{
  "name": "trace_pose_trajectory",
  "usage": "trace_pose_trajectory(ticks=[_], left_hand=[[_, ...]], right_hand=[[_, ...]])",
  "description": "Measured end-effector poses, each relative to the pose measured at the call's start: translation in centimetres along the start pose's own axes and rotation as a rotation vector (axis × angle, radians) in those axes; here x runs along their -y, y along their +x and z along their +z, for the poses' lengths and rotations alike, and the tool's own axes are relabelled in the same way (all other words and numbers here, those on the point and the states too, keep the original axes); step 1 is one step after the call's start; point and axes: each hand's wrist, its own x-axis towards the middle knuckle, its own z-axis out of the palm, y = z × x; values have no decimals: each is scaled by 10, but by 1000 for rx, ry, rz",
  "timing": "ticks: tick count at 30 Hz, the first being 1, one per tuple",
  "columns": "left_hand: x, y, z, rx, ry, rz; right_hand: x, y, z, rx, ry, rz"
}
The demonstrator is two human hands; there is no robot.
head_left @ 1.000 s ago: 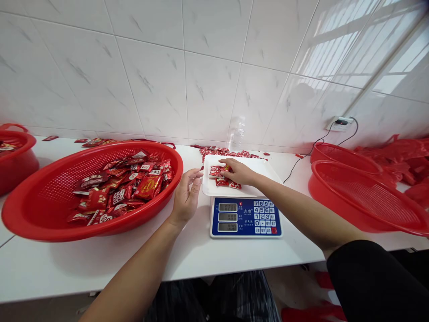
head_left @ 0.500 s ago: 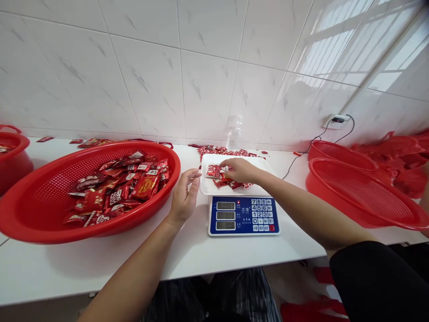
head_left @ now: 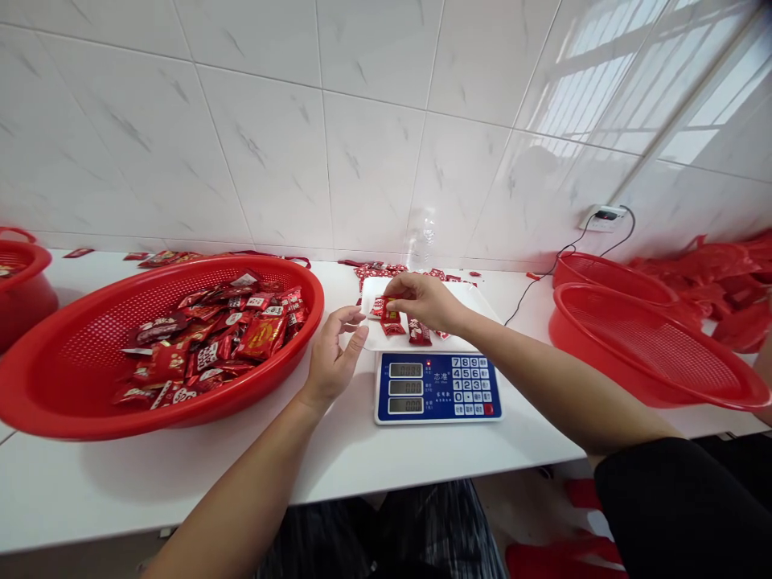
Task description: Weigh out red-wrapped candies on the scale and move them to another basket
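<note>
A blue digital scale (head_left: 437,387) with a white weighing tray (head_left: 470,301) stands on the white counter. Several red candy packets (head_left: 416,330) lie on the tray. My right hand (head_left: 425,299) hovers over the tray's left part, fingers pinched on red candy packets lifted a little off it. My left hand (head_left: 334,358) rests open at the tray's left edge, fingers spread, holding nothing. A large red mesh basket (head_left: 72,378) to the left holds a heap of red candy packets (head_left: 217,334).
Two more red baskets (head_left: 651,354) stand to the right, with red plastic bags (head_left: 717,269) behind them. Another red basket (head_left: 21,281) sits at the far left. Loose packets (head_left: 386,269), a clear bottle (head_left: 422,241) and a power cable (head_left: 543,281) lie along the tiled wall.
My right hand has drawn packets together on the tray and lifted, pinching some. My left hand has stayed by the tray's edge, opening slightly.
</note>
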Motion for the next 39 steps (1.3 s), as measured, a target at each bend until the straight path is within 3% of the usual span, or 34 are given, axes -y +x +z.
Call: trace_pose_trajectory(ticks=[6, 12, 16, 21, 29, 35, 39], left_hand=[[-2, -3, 2, 48, -8, -5], [-5, -2, 2, -95, 8, 11], [-3, -1, 1, -204, -52, -9], [4, 1, 1, -255, -162, -62], [1, 3, 1, -242, -205, -102], [4, 3, 0, -221, -196, -132], [2, 3, 0, -217, -205, -145]], right_hand=[[27, -11, 21, 152, 149, -88], [32, -10, 2, 34, 61, -10], [23, -11, -17, -63, -94, 49], [0, -19, -30, 17, -312, 97], [-30, -25, -28, 196, -608, 125], [-39, -18, -25, 64, -708, 183], [-44, -19, -38, 94, -684, 294]])
